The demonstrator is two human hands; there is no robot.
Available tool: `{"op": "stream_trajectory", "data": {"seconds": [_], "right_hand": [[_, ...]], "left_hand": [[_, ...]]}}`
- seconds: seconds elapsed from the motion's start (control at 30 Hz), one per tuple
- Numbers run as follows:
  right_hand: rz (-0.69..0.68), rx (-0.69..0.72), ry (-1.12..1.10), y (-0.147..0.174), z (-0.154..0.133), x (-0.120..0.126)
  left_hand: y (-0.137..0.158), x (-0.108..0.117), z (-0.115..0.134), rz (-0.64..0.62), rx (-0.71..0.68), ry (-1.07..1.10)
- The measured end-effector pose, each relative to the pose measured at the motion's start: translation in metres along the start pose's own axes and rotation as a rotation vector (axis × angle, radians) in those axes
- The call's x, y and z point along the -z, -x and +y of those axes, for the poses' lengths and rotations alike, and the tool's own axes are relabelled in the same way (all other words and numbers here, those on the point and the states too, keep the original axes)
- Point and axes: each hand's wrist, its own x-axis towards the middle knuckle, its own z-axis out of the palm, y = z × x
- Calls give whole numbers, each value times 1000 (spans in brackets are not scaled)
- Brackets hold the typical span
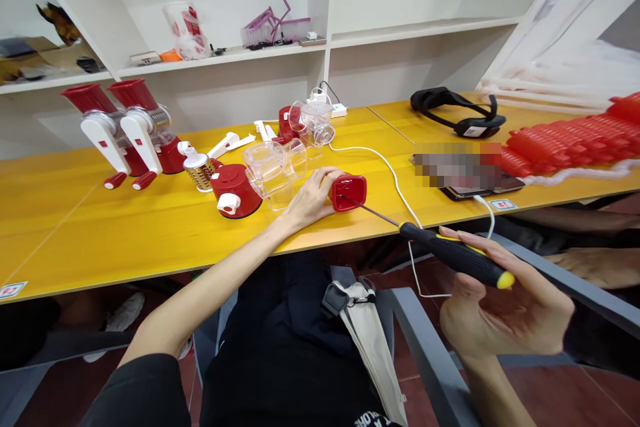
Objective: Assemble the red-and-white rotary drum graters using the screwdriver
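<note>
Screwdriver work at the front edge of the counter [125, 234]: the left hand [314, 199] curls round a red cup [351, 187], its mouth facing the wearer; the right hand [510, 314], fingers bent about the handle, holds a screwdriver [455, 254], its tip inside the cup. Whether a screw sits there cannot be told. Two graters [103, 137] stand whole; a base [235, 188], housing [277, 164], drum [200, 174] and cranks [230, 145] lie about, so the work appears only partly done, the cup's step unfinished
</note>
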Motion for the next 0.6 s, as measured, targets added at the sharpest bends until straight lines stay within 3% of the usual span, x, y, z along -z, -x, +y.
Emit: {"op": "stream_trajectory", "data": {"seconds": [0.17, 0.43, 0.6], "right_hand": [[100, 61, 47, -5, 2, 0], [265, -49, 61, -6, 0, -10], [275, -194, 56, -7, -7, -13]], "left_hand": [[0, -1, -1, 9, 32, 10], [0, 0, -1, -1, 86, 67], [0, 0, -1, -56, 141, 73]]}}
